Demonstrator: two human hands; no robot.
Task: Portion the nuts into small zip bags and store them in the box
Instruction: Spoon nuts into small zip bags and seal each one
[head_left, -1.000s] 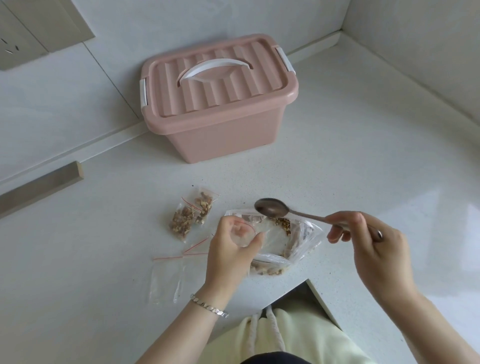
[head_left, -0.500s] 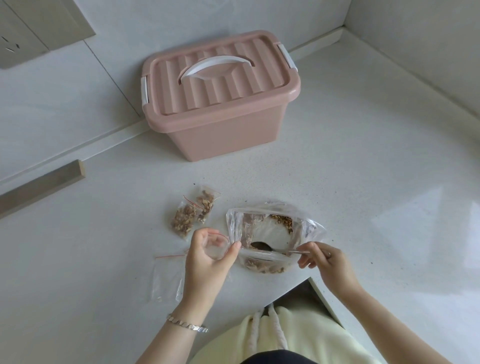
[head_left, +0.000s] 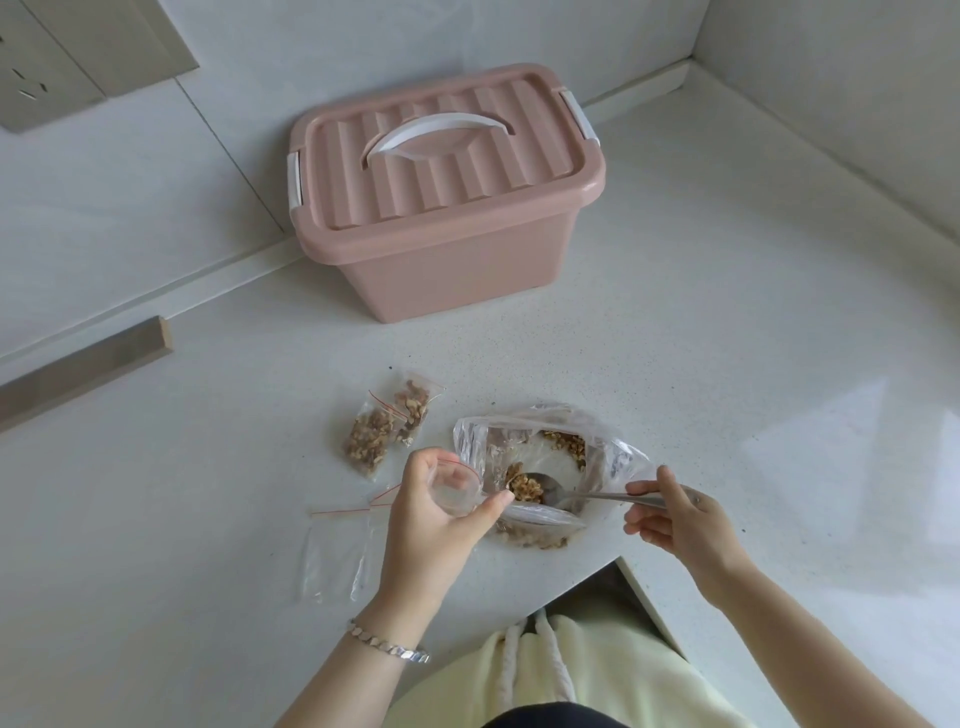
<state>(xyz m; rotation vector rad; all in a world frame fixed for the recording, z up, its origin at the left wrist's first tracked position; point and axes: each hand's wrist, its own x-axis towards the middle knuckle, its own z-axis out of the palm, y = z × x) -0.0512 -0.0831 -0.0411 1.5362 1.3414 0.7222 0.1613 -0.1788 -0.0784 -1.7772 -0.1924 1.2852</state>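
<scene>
Head view: empty zip bags (head_left: 332, 561) lie flat on the countertop (head_left: 727, 364) just left of the left hand (head_left: 436, 514). Two filled small bags (head_left: 387, 431) sit just beyond that hand. The left hand, bracelet (head_left: 389, 644) at the wrist, has fingers and thumb curled round a small zip bag (head_left: 454, 486), holding its mouth open. Directly right lies the large nut bag (head_left: 613, 457), open. The spoon (head_left: 582, 496) reaches into it with nuts (head_left: 524, 486) in its bowl, close to the left thumb. The right hand (head_left: 675, 519) pinches the spoon handle between thumb and fingers. The pink storage box (head_left: 447, 208), lid on, stands well beyond both hands.
</scene>
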